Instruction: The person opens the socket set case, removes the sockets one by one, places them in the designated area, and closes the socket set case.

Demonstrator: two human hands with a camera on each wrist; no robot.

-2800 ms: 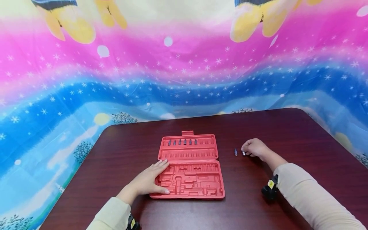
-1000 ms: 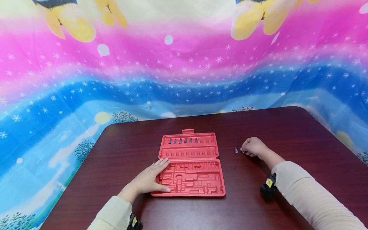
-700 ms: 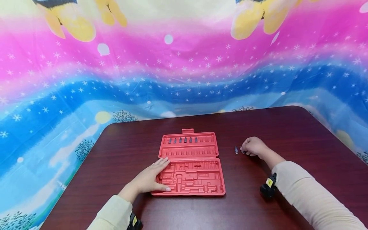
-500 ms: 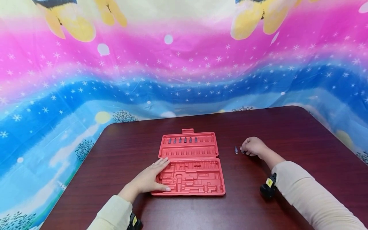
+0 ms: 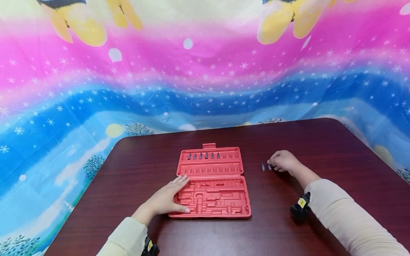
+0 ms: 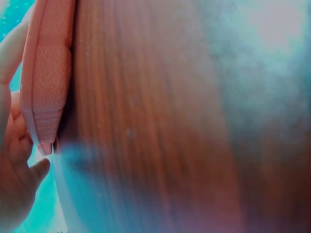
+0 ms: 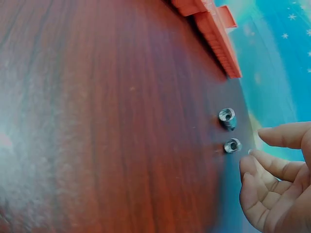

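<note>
Left hand (image 5: pixel 168 201) lies flat, fingers straight, pinning the open red case (image 5: pixel 211 183) low in the middle of the frame, while further back the right hand (image 5: pixel 282 160), loosely curled and holding nothing, sits beside two sockets (image 7: pixel 229 131) on the counter (image 5: pixel 320 149), so I'd guess it's between pickups and next needs a careful pinch on the nearer one.

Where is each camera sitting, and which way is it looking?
Head: worn up high, looking forward and down at the table, the open red case and two small sockets; both sleeves, the left hand and the right hand show.
Left wrist: low by the table, looking along the wood at the case's edge; fingers show.
Right wrist: low, looking across the wood at the sockets; loosely curled fingers show just short of them.
Shared: both wrist views catch the red case.
</note>
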